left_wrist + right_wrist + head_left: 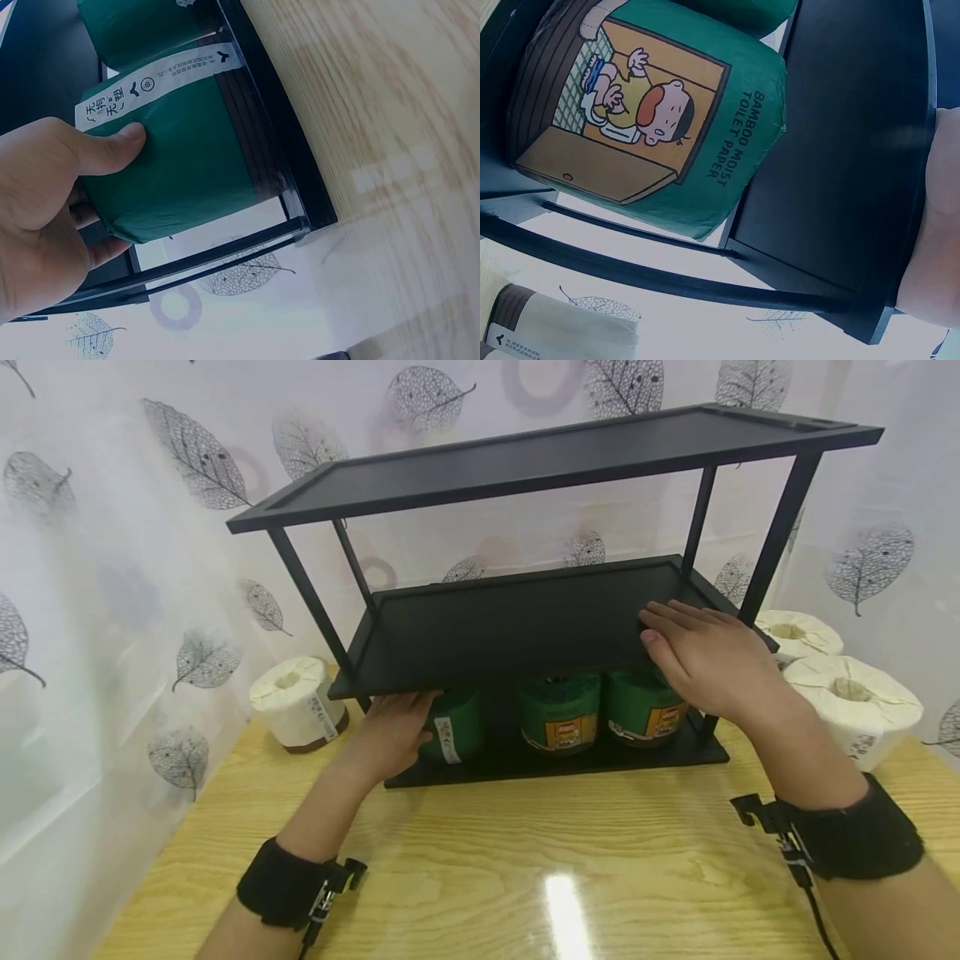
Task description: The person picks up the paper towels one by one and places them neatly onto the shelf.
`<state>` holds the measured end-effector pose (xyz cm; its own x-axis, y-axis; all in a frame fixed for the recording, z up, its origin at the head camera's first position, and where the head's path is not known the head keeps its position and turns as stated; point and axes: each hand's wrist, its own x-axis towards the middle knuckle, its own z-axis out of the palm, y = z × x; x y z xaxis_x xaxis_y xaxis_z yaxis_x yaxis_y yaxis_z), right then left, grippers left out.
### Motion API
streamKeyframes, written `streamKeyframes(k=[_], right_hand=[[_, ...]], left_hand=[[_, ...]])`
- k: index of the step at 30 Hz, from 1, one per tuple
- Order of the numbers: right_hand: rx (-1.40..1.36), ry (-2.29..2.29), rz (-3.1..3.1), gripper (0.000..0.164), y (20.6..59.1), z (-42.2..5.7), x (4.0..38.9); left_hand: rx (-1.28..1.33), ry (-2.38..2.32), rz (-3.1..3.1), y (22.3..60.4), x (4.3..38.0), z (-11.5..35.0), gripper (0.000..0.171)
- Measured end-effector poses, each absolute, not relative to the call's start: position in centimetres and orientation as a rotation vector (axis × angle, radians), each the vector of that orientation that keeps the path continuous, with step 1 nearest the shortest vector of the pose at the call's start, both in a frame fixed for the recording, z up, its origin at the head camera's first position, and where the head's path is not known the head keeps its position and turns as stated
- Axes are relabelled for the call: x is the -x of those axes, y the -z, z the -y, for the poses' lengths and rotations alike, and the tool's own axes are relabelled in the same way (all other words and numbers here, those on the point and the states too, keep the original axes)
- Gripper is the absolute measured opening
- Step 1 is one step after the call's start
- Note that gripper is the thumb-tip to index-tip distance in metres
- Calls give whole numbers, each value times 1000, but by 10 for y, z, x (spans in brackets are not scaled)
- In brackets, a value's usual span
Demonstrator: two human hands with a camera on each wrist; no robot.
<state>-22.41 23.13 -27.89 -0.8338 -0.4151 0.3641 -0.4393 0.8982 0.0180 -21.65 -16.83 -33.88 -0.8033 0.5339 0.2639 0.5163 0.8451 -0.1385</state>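
My left hand (392, 733) reaches under the middle shelf at the left of a black rack (525, 627). It grips a green-wrapped toilet paper roll (176, 161) standing on the bottom shelf, thumb on the front beside a white label strip, other fingers over the top. My right hand (697, 652) lies flat on the front right of the middle shelf, fingers straight. Below it on the bottom shelf stand another green toilet paper roll (647, 706), with a cartoon panel in the right wrist view, and one more (561, 714) toward the middle.
A cream-wrapped roll (296, 702) stands on the wooden table (480, 860) left of the rack. Two more cream rolls, one in front (855, 702), stand at the right. A leaf-patterned curtain (202, 452) hangs behind. The rack's top shelf (555, 456) overhangs the middle one.
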Motion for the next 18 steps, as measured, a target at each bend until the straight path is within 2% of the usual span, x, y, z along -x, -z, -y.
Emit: streamKeyframes(k=[18], right_hand=[[-645, -91, 2693, 52, 279, -232, 225]], left_hand=[[838, -123, 2691, 338, 217, 173, 80]])
